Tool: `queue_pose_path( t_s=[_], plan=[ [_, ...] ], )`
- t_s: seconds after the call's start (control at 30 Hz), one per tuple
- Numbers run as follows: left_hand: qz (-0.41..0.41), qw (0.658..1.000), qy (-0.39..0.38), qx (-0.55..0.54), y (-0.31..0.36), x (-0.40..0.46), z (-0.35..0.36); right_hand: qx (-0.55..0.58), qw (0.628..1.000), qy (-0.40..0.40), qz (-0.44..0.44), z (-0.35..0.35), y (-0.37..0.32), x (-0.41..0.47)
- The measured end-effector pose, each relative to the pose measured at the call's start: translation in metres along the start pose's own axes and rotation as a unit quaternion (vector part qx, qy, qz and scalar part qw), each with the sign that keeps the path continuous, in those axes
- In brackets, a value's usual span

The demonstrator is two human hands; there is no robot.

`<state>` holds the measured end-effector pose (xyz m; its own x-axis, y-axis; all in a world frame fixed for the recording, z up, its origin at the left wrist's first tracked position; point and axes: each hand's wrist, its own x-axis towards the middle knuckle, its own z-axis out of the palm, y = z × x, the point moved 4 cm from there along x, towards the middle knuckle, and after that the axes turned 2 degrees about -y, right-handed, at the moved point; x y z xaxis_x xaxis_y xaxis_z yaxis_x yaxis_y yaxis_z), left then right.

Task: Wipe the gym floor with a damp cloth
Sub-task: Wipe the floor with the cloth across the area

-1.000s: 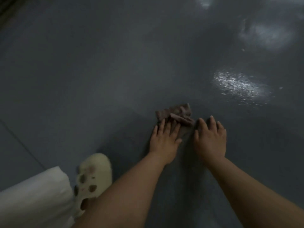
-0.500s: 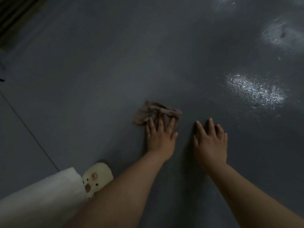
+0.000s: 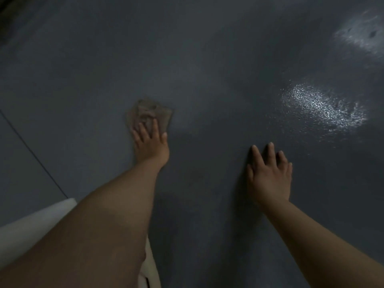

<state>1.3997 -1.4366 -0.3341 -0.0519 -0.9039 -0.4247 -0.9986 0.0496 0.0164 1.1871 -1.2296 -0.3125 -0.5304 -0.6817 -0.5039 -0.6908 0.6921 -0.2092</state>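
Note:
A crumpled brownish cloth (image 3: 148, 112) lies on the dark grey gym floor (image 3: 207, 69), left of centre. My left hand (image 3: 150, 142) presses flat on the cloth's near part with straight fingers. My right hand (image 3: 270, 175) rests flat on the bare floor to the right, fingers spread, well apart from the cloth.
Two shiny wet patches reflect light on the floor, one at the right (image 3: 324, 107) and one at the top right (image 3: 361, 36). A dark seam line (image 3: 35, 156) crosses the floor at the left. White clothing (image 3: 31, 223) shows at the bottom left.
My left hand has pushed the cloth forward and to the left, away from my right hand. My right hand has stayed flat on the floor. The pale shoe has left the view.

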Motion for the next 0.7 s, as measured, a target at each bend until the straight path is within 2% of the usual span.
queue_pose_path(
  t_s=[0.1,0.17,0.2,0.27,0.37,0.43,0.5,0.57,0.63,0.7],
  plan=[
    [-0.061,0.998,-0.007,-0.035,-0.014,-0.023,0.007,0.002,1.0,-0.005,0.003,-0.004,-0.001,0.003],
    [-0.061,0.998,-0.001,-0.021,0.001,-0.054,0.022,0.008,1.0,-0.012,0.004,-0.007,-0.002,0.002],
    [-0.04,0.999,0.008,-0.001,0.013,-0.076,0.032,0.009,1.0,-0.017,0.003,-0.008,-0.002,0.002],
    [0.054,0.998,0.023,0.011,0.043,-0.131,0.057,0.005,1.0,-0.022,0.0,-0.009,-0.001,0.0],
    [0.202,0.974,-0.096,0.027,0.07,-0.201,0.088,-0.01,0.999,-0.03,-0.007,-0.01,0.002,-0.002],
    [0.257,0.958,-0.122,0.037,0.067,-0.199,0.086,-0.02,0.999,-0.034,-0.012,-0.009,0.004,-0.003],
    [0.289,0.949,-0.089,0.091,0.056,-0.173,0.077,-0.019,0.999,-0.033,-0.013,-0.008,0.005,-0.005],
    [0.27,0.954,-0.034,0.129,0.037,-0.138,0.064,-0.017,0.999,-0.034,-0.011,-0.007,0.005,-0.008],
    [0.146,0.984,-0.023,0.102,0.009,-0.106,0.049,-0.025,0.999,-0.041,-0.01,-0.004,0.006,-0.014],
    [0.05,0.997,-0.023,0.048,-0.013,-0.092,0.036,-0.028,0.999,-0.041,-0.016,-0.001,0.006,-0.02]
  ],
)
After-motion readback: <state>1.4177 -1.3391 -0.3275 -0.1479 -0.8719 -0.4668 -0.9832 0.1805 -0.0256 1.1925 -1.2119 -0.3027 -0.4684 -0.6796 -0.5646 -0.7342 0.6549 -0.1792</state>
